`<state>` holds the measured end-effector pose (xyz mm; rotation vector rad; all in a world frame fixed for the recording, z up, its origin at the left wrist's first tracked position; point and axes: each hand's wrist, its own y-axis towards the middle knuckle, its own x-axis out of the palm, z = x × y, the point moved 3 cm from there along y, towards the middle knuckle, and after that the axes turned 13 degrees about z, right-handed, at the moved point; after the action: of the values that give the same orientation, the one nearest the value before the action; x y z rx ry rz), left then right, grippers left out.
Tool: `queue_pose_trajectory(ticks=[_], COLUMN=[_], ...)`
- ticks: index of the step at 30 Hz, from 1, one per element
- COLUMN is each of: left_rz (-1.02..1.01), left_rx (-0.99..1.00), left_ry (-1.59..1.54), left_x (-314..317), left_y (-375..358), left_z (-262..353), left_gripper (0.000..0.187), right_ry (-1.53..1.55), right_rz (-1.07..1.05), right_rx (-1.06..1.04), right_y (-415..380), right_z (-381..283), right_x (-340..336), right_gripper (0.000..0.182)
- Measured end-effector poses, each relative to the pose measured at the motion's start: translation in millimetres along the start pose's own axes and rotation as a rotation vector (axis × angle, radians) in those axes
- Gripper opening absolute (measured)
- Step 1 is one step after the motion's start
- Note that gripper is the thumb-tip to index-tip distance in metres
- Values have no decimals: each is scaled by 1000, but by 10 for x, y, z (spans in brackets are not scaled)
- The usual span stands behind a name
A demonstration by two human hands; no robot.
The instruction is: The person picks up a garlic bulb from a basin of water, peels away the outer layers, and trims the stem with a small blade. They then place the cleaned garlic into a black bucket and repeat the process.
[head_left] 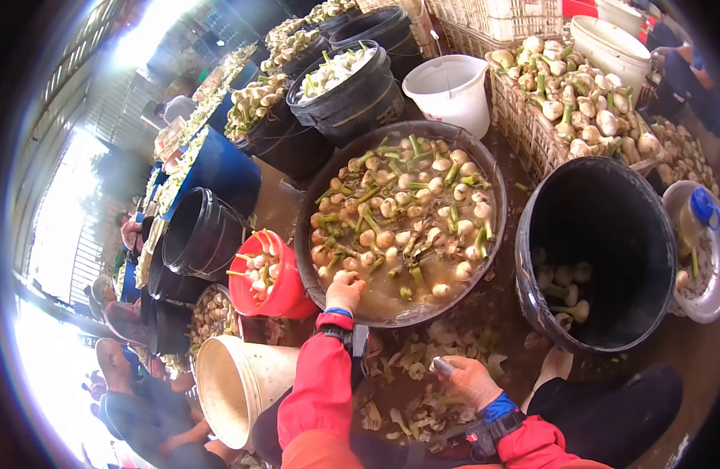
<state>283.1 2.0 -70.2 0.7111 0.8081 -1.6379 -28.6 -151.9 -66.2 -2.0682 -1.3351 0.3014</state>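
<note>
A wide dark basin [307, 211] of murky water holds many garlic bulbs [385, 207] with cut green stems. My left hand [345, 292] is over its near-left rim, fingers bunched right at the bulbs; what they hold, if anything, is hidden. Lower right, my right hand [471, 383] is closed, with a short grey metal blade [442, 366] sticking out at the thumb. Beneath it, garlic skins and trimmings [422, 352] litter the wet floor.
A black bucket [532, 234] with some bulbs stands right, before a heaped crate [524, 125]. At left are a red bucket [285, 285] of garlic and a tipped cream bucket [254, 375]. Further back are a white bucket [461, 90], black tubs [352, 102] and seated people [141, 406].
</note>
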Motion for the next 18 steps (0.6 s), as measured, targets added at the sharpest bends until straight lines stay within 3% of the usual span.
queue_pose_trajectory(ticks=[1, 3, 4, 6, 7, 8, 10, 12, 14, 16, 18], left_rz=[-8, -28, -37, -231, -397, -412, -594, -551, -530, -547, -656], left_rx=[0, 153, 156, 184, 103, 100, 54, -27, -424, -445, -447], left_ry=[-4, 633, 630, 653, 584, 585, 277, 108, -590, -761, -1024], left_x=[70, 209, 288, 465, 606, 689, 655, 475, 290, 90, 64], left_y=[86, 244, 269, 264, 349, 350, 99, -225, -567, -981, -1295], left_z=[-13, 44, 68, 76, -53, -209, -83, 152, 394, 626, 567], left_gripper=[46, 48, 48, 47, 45, 45, 43, 34, 26, 25, 31], right_ry=[24, 25, 29, 28, 90, 152, 120, 94, 41, 69, 170], right_rz=[17, 27, 27, 57, 47, 36, 39, 39, 64, 106, 300], right_rx=[3, 13, 19, 1, 35, 72, 65, 46, 16, -99, -372], right_y=[-3, 32, 51, 114, 129, 120, 94, 79, 61, 11, -50], right_z=[-36, -48, -30, 19, 17, 24, -39, -91, -90, -182, -261], right_x=[-16, -35, -38, -46, -41, -36, -45, -38, -14, 28, 6], right_gripper=[25, 25, 25, 27, 25, 24, 23, 23, 20, 19, 21])
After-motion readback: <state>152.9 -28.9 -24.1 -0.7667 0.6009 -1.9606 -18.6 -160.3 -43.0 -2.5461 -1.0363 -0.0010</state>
